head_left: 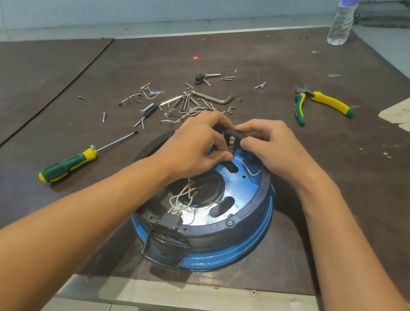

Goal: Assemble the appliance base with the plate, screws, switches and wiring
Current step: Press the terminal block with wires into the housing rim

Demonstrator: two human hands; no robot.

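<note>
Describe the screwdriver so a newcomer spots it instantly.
Start at the round blue appliance base near the front edge of the table. Just left of it lies the screwdriver. The pliers share its green-and-yellow grip, but it has one handle and a straight steel shaft.

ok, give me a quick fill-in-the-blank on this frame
The screwdriver lies to the ____ of the blue appliance base.
The pliers have yellow and ____ handles.
The water bottle stands ____ near the table's far right corner.
The left hand and right hand both pinch the black switch at the base's ____ rim.
Missing: left; green; upright; far.
</note>
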